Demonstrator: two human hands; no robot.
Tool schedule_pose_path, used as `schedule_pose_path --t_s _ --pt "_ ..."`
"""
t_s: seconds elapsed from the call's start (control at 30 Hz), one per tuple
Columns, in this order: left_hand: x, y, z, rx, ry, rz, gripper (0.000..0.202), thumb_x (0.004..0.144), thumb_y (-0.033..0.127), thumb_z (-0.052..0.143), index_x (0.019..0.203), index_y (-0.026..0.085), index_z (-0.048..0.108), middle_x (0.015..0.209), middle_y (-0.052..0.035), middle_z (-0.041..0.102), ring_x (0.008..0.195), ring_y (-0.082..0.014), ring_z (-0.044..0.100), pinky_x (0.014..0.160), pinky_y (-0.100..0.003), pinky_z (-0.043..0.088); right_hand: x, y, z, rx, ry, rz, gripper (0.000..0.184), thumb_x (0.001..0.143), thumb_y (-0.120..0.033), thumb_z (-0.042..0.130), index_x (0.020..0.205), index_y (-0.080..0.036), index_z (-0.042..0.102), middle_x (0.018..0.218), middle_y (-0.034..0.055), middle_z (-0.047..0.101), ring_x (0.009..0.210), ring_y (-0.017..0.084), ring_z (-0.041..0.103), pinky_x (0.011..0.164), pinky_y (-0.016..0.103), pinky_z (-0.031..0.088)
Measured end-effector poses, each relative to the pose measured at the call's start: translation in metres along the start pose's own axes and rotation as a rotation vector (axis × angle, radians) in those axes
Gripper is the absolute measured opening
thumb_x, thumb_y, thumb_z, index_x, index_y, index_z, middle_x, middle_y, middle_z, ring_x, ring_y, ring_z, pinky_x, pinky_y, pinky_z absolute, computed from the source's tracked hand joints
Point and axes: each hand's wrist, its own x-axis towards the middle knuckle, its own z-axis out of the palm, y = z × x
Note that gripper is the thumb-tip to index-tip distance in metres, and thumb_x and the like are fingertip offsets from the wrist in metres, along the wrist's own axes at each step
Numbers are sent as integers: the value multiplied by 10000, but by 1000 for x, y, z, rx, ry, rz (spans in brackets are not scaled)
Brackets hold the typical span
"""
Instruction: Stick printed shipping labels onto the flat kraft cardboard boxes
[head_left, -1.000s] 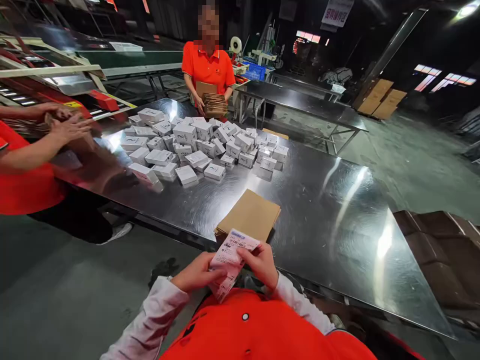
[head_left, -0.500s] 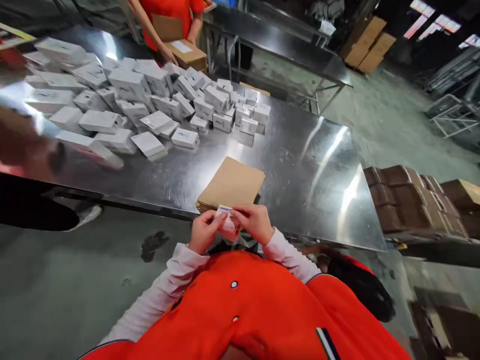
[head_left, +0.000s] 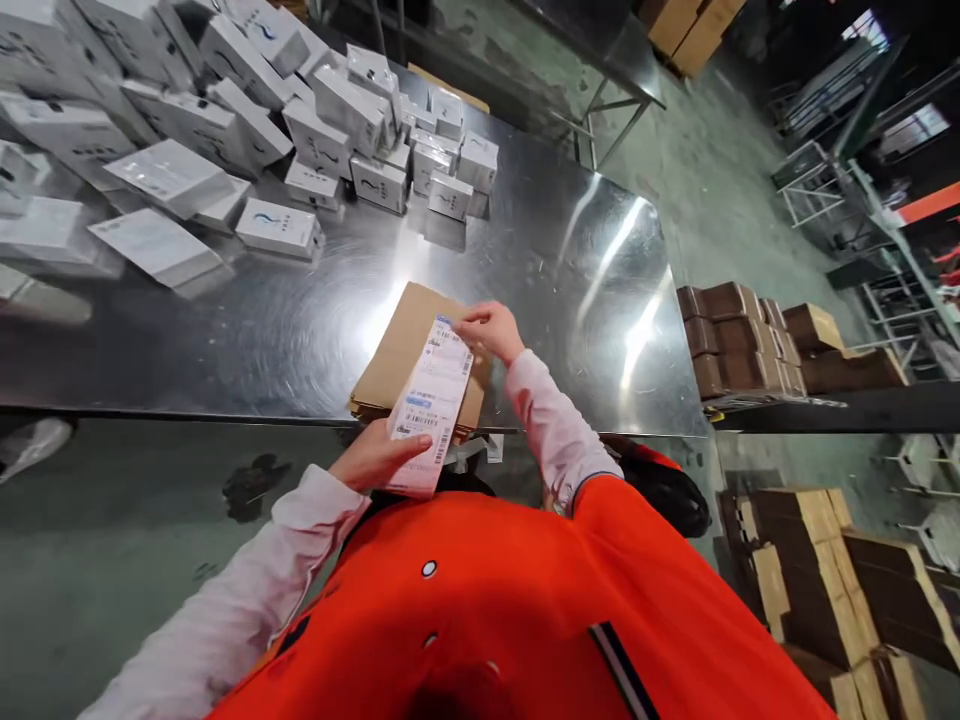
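Note:
A long white shipping label (head_left: 429, 395) with printed text and barcodes is stretched out between my hands. My left hand (head_left: 384, 452) grips its lower end, thumb on top. At the upper end my right hand (head_left: 489, 328) pinches the corner with closed fingertips. Beneath the label lies a stack of flat brown cardboard (head_left: 397, 335), at the front edge of the steel table (head_left: 555, 260). Whether the label touches the cardboard, I cannot tell.
Many small white boxes (head_left: 277, 228) are heaped on the table's left side. Brown cartons (head_left: 739, 335) are stacked beyond its right end, with more cartons (head_left: 814, 560) at lower right. A person's dark-haired head (head_left: 667, 490) shows below the table's front edge.
The label, bunched small between both hands before, is now drawn out long. My right hand has moved up and away from my left. The view has shifted, so the co-worker opposite is out of sight.

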Motion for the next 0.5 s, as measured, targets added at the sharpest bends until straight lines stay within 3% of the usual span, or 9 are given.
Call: schedule_pose_path --t_s 0.07,0.17,0.4,0.5 --pt "0 0 -2 -34 10 -43 614 496 406 945 1009 131 747 1068 -136 764 936 -314 723 803 -399 595 28 6 1 -48 -19 74 276 792 -391 744 905 -146 799 771 -8 713 802 122 643 835 243 469" --pt "1 2 -2 -83 23 -96 677 482 404 956 1056 122 733 1142 -161 743 1000 -347 713 826 -413 595 52 12 6 -117 39 111 246 761 -430 777 882 -218 796 898 -1 736 915 153 651 888 281 466" --pt "13 6 -2 -107 44 -85 748 424 420 965 1046 82 721 1104 -204 744 1057 -389 694 927 -489 562 70 20 16 -168 81 130 227 761 -429 777 897 -249 800 1002 3 727 1045 197 615 1009 371 426" --pt "7 -2 -4 -47 64 -86 734 421 469 955 1018 103 735 1110 -193 746 1070 -396 688 953 -510 546 73 25 19 -197 109 122 238 764 -449 777 909 -261 796 1160 26 679 1146 227 583 1034 402 420"
